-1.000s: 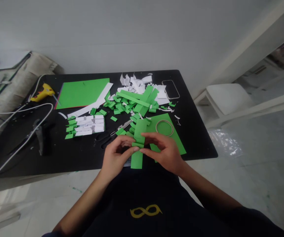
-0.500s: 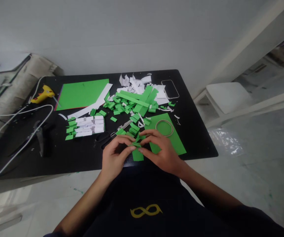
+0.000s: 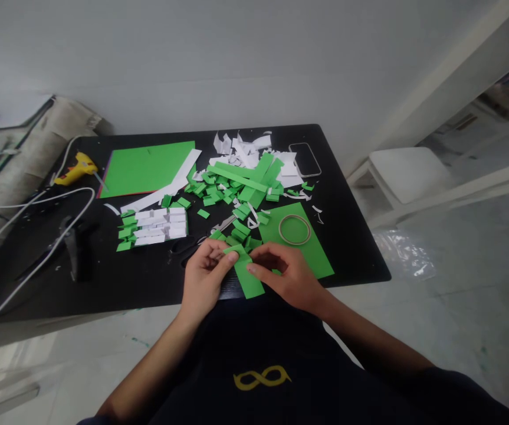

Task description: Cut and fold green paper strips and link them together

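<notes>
A folded green paper strip (image 3: pixel 246 273) is pinched between both hands at the near edge of the black table (image 3: pixel 148 283). My left hand (image 3: pixel 204 275) grips its top left corner with thumb and fingers. My right hand (image 3: pixel 287 276) presses fingertips on its right side. A pile of small green and white paper pieces (image 3: pixel 236 189) lies just beyond the hands. A ring of tape (image 3: pixel 294 229) rests on a green sheet (image 3: pixel 314 251) to the right of my right hand.
A large green sheet (image 3: pixel 148 166) lies at the back left, beside a yellow glue gun (image 3: pixel 75 167) with a white cable (image 3: pixel 28 236). Stacked white and green strips (image 3: pixel 157 226) sit mid-table. Scissors (image 3: pixel 192 242) lie near my left hand. A phone (image 3: pixel 305 159) is at the back right.
The long upright green strip has been folded down into a shorter piece. Both hands have stayed in the same place at the table's near edge, working the fold.
</notes>
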The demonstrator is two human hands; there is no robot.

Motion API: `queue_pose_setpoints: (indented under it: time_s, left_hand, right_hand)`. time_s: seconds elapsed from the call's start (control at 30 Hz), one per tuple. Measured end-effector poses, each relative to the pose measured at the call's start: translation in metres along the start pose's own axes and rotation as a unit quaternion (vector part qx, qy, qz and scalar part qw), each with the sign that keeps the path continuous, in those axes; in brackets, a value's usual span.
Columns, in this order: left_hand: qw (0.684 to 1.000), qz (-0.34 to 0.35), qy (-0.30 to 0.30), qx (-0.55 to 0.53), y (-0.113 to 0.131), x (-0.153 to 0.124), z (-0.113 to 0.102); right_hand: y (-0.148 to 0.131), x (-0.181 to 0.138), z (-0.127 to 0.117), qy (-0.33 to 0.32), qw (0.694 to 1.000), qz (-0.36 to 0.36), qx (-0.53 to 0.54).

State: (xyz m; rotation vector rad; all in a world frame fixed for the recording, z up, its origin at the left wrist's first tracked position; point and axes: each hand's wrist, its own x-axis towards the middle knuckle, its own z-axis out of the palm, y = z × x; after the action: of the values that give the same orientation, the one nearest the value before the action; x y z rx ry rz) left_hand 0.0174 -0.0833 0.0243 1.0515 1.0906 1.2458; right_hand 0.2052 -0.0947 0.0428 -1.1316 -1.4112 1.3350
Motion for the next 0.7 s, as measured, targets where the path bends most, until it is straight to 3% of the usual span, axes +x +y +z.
queue_pose_setpoints:
  time_s: [0.23,0.43,0.6,0.7]
  left_hand:
    - [0.992,-0.083,-0.016,-0.091,-0.009,-0.001,-0.002]
    - [0.991,-0.079,-0.035,-0.104,-0.011,-0.003,0.003]
    - [0.994,-0.054,-0.038,-0.083,-0.009,-0.003,0.005]
    - [0.998,-0.033,-0.054,-0.031,-0.005,-0.002,0.002]
  right_hand:
    - [-0.002,-0.002,-0.002,-0.01,0.999,-0.04,-0.031]
    - [0.007,-0.002,0.001,0.008,0.996,-0.083,-0.007]
    - [0.006,0.002,-0.003,0.0,0.982,-0.172,-0.081]
    - [0.004,0.004,-0.008,-0.007,0.98,-0.172,-0.101]
